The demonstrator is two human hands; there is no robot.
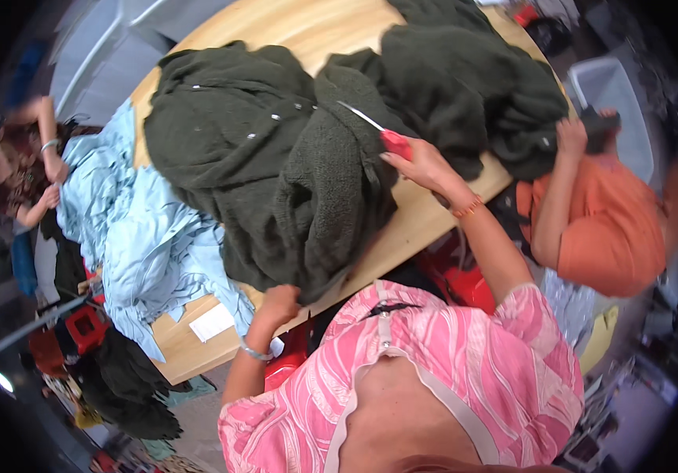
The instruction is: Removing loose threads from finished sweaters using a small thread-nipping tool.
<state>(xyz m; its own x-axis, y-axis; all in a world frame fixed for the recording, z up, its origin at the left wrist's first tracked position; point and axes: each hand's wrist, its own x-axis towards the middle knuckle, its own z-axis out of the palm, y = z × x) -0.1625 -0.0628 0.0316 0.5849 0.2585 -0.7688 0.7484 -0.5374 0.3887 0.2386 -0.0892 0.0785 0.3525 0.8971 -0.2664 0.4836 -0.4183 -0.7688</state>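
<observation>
A dark green fleece garment [236,158] with small shiny snaps lies bunched on the wooden table in front of me. My left hand [280,306] is closed at its near edge, pinching the cloth. Above the garment's right side, my right hand [427,167] is wrapped round a red-handled tool [395,144]. Its slim, pointed metal blade reaches up and left over the fleece; whether it is one blade or two closed together I cannot make out.
Light blue cloth [150,244] hangs over the left table edge, held by a person [31,169]. At right, a person in orange [611,225] grips another dark green garment [449,87]. A pale bin [614,102] stands beyond; the wooden table [276,27] has rounded edges.
</observation>
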